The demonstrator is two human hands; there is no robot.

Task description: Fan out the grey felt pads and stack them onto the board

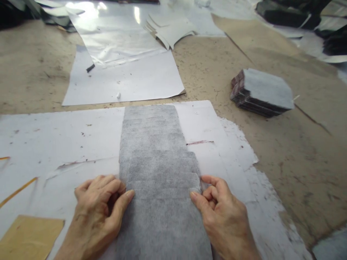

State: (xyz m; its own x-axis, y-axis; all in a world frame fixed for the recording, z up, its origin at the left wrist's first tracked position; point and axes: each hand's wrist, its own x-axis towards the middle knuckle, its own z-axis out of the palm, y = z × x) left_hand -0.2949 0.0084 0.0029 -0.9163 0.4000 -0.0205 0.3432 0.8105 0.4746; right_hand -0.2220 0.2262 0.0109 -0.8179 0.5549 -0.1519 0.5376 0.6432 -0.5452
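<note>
Overlapping grey fabric pieces (159,162) form a long strip running away from me over white paper. Their stepped edges show as faint lines across the strip. My left hand (100,209) pinches the strip's left edge, its thumb on top and the other fingers curled beside the edge. On the opposite edge, my right hand (225,213) grips at about the same height, thumb on the grey surface and index finger against the side. The near end of the strip runs out of the bottom of the view.
A stack of grey-topped pieces (265,90) stands at the right on the brown tabletop (203,68). White sheets (127,83) and pale cut pieces (173,29) lie farther back. A tan card (32,234) is at the lower left. Dark bundles (290,14) lie at the far right.
</note>
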